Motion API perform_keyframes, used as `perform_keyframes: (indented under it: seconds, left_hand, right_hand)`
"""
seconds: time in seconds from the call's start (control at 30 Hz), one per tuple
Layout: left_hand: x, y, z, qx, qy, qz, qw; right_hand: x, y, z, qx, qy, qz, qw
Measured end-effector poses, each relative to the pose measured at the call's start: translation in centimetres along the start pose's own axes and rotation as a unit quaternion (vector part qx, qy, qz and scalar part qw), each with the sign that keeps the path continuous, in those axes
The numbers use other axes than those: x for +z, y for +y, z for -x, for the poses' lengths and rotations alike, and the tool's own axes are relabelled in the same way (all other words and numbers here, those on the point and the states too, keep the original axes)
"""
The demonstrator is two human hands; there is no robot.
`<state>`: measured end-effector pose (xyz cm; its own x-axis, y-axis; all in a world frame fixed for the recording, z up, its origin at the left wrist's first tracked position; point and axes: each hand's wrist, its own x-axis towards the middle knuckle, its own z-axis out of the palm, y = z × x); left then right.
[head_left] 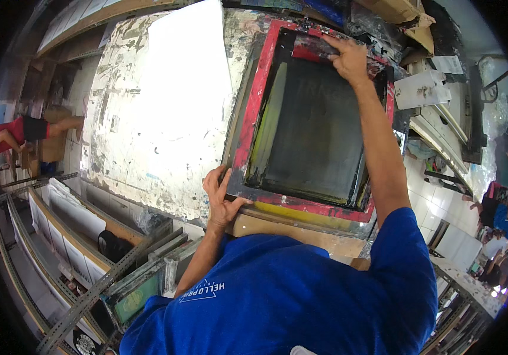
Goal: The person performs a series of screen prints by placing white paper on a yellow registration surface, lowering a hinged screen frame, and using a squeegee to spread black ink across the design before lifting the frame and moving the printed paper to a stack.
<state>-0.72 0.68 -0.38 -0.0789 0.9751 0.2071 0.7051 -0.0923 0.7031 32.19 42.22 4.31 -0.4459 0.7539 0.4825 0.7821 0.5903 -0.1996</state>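
A screen printing frame [243,142] with red, ink-stained bars and a dark mesh [316,130] lies in front of me, slightly turned. My left hand [221,198] is at its near left corner, thumb along the near bar and fingers spread along the left side, holding the corner. Over the frame's far end reaches my right hand [350,60], closed on what looks like a squeegee [308,50] with red ink on it. One finger points left along the squeegee; the other fingers are partly hidden.
Left of the frame, a large white sheet [186,77] lies on the paint-spattered table [118,124]. Metal racks [76,236] with boards stand at lower left. Plastic and cardboard [405,23] crowd the far right. A person [14,136] is at the far left; others are far right.
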Motion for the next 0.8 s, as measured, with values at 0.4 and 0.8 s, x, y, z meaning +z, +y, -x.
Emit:
perform_keyframes:
  seconds: [0.4,0.8]
  left_hand:
    - [0.9,0.7,0.9,-0.056,0.053,0.130,0.988]
    - [-3.3,8.5,-5.0,0.003,0.183,0.271,0.945]
  right_hand:
    - [-6.3,-11.8,9.7,0.103,-0.096,0.019,0.990]
    - [-24.8,-27.5,14.6,0.074,-0.085,-0.006,0.994]
